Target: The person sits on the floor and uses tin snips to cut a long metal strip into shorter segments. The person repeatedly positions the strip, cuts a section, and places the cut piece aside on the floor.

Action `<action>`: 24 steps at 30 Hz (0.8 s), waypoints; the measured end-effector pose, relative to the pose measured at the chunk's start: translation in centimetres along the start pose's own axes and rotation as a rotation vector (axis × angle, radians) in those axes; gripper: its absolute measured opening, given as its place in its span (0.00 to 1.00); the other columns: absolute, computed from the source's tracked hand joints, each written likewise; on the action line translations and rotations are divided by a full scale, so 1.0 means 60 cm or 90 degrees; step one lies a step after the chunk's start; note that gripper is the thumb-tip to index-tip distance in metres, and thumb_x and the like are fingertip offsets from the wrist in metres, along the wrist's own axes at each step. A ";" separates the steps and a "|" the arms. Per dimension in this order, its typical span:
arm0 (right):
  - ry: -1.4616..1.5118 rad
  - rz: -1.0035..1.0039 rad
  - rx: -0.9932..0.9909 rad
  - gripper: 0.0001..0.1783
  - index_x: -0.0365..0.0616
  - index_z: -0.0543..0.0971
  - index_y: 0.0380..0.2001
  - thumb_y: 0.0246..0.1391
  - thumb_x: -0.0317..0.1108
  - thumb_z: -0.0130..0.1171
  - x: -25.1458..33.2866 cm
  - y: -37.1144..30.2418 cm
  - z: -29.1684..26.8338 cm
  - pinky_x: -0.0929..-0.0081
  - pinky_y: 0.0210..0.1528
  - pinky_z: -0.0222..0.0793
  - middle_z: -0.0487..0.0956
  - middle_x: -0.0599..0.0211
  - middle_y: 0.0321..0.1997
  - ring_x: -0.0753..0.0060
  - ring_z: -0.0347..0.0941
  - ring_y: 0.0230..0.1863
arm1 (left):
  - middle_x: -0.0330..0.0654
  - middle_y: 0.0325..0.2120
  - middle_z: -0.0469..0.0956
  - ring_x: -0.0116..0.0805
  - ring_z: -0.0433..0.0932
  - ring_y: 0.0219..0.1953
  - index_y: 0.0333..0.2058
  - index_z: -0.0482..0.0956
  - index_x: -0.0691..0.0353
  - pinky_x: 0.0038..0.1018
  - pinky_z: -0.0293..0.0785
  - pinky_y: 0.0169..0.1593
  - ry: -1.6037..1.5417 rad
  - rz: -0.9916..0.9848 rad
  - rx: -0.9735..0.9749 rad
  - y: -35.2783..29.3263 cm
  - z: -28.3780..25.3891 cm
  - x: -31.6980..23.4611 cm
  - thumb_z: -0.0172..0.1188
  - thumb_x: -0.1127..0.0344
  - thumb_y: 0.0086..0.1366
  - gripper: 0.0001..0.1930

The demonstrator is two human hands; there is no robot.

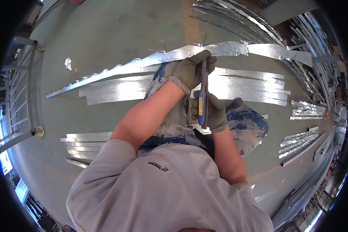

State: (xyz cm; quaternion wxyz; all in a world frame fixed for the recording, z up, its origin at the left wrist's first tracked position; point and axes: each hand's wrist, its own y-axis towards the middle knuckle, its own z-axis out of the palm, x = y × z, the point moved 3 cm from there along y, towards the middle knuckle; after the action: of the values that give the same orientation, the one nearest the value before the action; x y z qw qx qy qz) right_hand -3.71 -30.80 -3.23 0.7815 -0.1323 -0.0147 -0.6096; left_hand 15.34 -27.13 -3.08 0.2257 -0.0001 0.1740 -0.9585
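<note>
A long notched strip of shiny sheet metal [224,49] runs crosswise in front of me, with small tabs sticking up along its far edge. My left hand [191,71], in a grey-green work glove, is closed at the strip's near edge, its fingertips over the metal. My right hand [214,112], gloved alike, is wrapped around a long dark hand tool with blue and yellow handles [201,105], which looks like a pair of snips. The tool points away from me, its upper end beside my left fingers. Those fingers partly hide its working end.
Flat metal strips [120,89] lie side by side on the green floor beneath the notched one. More strips [83,146] are at my left. Bundles of cut metal [303,110] and long profiles lie at the right. A wheeled metal frame [21,100] stands at the far left.
</note>
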 end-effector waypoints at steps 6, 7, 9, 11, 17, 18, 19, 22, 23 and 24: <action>0.006 -0.069 0.046 0.34 0.55 0.80 0.70 0.75 0.66 0.58 -0.039 0.049 0.065 0.62 0.20 0.70 0.83 0.63 0.43 0.65 0.76 0.26 | 0.47 0.43 0.88 0.37 0.89 0.40 0.52 0.85 0.68 0.30 0.94 0.47 0.055 0.018 -0.122 -0.052 0.053 -0.004 0.65 0.66 0.83 0.10; 0.039 -0.063 0.082 0.33 0.55 0.79 0.71 0.75 0.63 0.59 -0.041 0.050 0.061 0.63 0.20 0.71 0.82 0.63 0.40 0.67 0.76 0.25 | 0.47 0.43 0.88 0.37 0.88 0.39 0.52 0.85 0.68 0.30 0.93 0.47 0.082 0.032 -0.126 -0.056 0.061 -0.005 0.65 0.65 0.84 0.10; 0.103 -0.039 0.156 0.33 0.55 0.76 0.75 0.76 0.59 0.62 -0.037 0.056 0.064 0.66 0.18 0.73 0.81 0.65 0.35 0.70 0.76 0.22 | 0.45 0.43 0.88 0.36 0.88 0.39 0.52 0.84 0.67 0.29 0.93 0.47 0.130 0.059 -0.135 -0.060 0.067 -0.008 0.64 0.63 0.84 0.11; 0.157 -0.002 0.171 0.32 0.55 0.75 0.75 0.76 0.54 0.64 -0.023 0.050 0.081 0.68 0.19 0.75 0.80 0.66 0.32 0.72 0.76 0.22 | 0.46 0.46 0.89 0.36 0.90 0.43 0.54 0.84 0.64 0.30 0.93 0.48 0.122 0.053 -0.124 -0.054 0.052 -0.010 0.64 0.59 0.84 0.13; 0.187 -0.007 0.188 0.28 0.48 0.76 0.72 0.76 0.45 0.66 -0.012 0.049 0.096 0.69 0.19 0.76 0.81 0.66 0.33 0.72 0.77 0.22 | 0.42 0.52 0.89 0.36 0.91 0.49 0.63 0.82 0.57 0.34 0.93 0.52 0.144 0.117 -0.126 -0.057 0.093 -0.002 0.58 0.41 0.86 0.25; 0.190 -0.008 0.190 0.28 0.47 0.77 0.72 0.76 0.45 0.66 -0.012 0.046 0.101 0.68 0.19 0.77 0.81 0.66 0.33 0.72 0.78 0.22 | 0.41 0.52 0.89 0.35 0.91 0.49 0.64 0.82 0.56 0.35 0.93 0.52 0.157 0.123 -0.123 -0.054 0.092 -0.001 0.57 0.39 0.85 0.28; 0.194 -0.003 0.185 0.27 0.47 0.76 0.71 0.76 0.44 0.65 -0.013 0.044 0.100 0.65 0.22 0.77 0.82 0.62 0.35 0.68 0.79 0.23 | 0.40 0.52 0.89 0.35 0.91 0.49 0.66 0.81 0.55 0.36 0.93 0.53 0.170 0.130 -0.120 -0.053 0.090 -0.001 0.55 0.36 0.85 0.30; 0.204 0.004 0.174 0.27 0.47 0.75 0.71 0.76 0.43 0.65 -0.012 0.041 0.099 0.56 0.26 0.78 0.84 0.56 0.39 0.61 0.80 0.27 | 0.39 0.53 0.88 0.34 0.90 0.51 0.68 0.79 0.55 0.34 0.92 0.54 0.190 0.128 -0.104 -0.050 0.078 -0.002 0.56 0.33 0.82 0.33; 0.207 0.002 0.173 0.27 0.46 0.75 0.71 0.76 0.43 0.66 -0.013 0.045 0.102 0.56 0.26 0.78 0.84 0.56 0.39 0.60 0.81 0.28 | 0.39 0.53 0.88 0.34 0.90 0.52 0.68 0.78 0.55 0.34 0.91 0.55 0.197 0.128 -0.101 -0.049 0.075 -0.002 0.56 0.32 0.82 0.34; 0.211 0.000 0.173 0.27 0.46 0.75 0.71 0.76 0.43 0.66 -0.014 0.047 0.104 0.55 0.27 0.78 0.84 0.56 0.40 0.60 0.81 0.28 | 0.39 0.53 0.88 0.33 0.90 0.52 0.69 0.77 0.55 0.33 0.91 0.55 0.205 0.127 -0.099 -0.051 0.077 -0.002 0.56 0.32 0.81 0.35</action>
State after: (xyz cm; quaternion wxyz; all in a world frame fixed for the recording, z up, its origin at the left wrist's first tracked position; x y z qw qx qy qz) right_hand -0.38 -27.96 2.11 0.7837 0.0761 0.0320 -0.6156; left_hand 14.51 -26.07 2.29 0.2879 0.1527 0.2804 -0.9029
